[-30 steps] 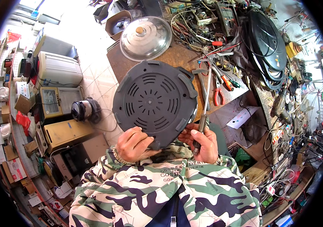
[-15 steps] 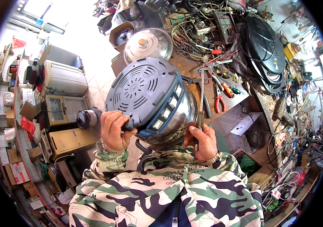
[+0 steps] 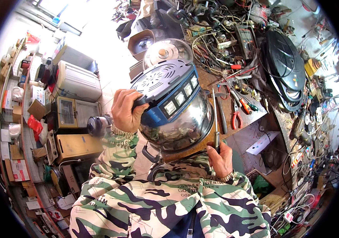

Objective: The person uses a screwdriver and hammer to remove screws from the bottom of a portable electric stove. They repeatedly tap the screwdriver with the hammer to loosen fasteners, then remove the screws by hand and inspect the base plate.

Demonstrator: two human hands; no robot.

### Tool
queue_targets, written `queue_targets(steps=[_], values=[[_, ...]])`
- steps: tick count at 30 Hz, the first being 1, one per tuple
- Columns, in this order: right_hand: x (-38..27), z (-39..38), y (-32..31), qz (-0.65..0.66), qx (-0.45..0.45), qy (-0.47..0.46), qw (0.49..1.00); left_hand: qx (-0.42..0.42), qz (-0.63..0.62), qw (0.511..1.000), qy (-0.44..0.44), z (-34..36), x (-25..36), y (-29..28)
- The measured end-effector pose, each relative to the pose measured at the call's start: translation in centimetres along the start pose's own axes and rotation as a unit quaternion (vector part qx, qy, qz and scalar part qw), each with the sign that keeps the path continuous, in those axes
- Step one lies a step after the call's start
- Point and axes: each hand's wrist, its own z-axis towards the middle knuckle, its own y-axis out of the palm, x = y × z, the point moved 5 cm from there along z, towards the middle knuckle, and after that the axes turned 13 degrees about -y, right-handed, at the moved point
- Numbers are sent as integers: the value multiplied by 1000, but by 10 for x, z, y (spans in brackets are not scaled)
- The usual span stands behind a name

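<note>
An electric cooking pot (image 3: 177,119) with a shiny steel body lies tilted bottom-up at the bench edge in front of me. Its grey vented base (image 3: 163,79) faces the far left, and a blue band with several square windows runs below it. My left hand (image 3: 127,109) is closed on a dark handle (image 3: 141,100) that sticks out from the base's near-left edge. To the right of the pot, my right hand (image 3: 221,159) grips a long screwdriver (image 3: 216,119), its shaft pointing away from me beside the steel wall. A second black handle (image 3: 150,154) shows low on the pot.
Red-handled pliers (image 3: 237,118) and several other tools lie on the bench to the right. Behind the pot is a glass lid (image 3: 167,53). Tangled wires (image 3: 213,43), a multimeter (image 3: 245,36) and black oval covers (image 3: 284,63) crowd the far right. Shelves with boxes (image 3: 18,170) stand left.
The pot has tipped so its base turns away and more of the blue band and steel side shows. My right hand has drawn back from the pot with the screwdriver.
</note>
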Motion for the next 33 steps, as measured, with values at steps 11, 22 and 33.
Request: queue_targets(steps=[11,22,33], values=[[-20,3,7,-99,-22,-95,990,2,4,1000,-5,3,-3,3],[-157,83,39,-209,-25,-399,892,-9,-16,1000,1,-5,4,5],[-200,117,88,-354,-229,-598,681,-12,-32,999,-18,-19,4,2]])
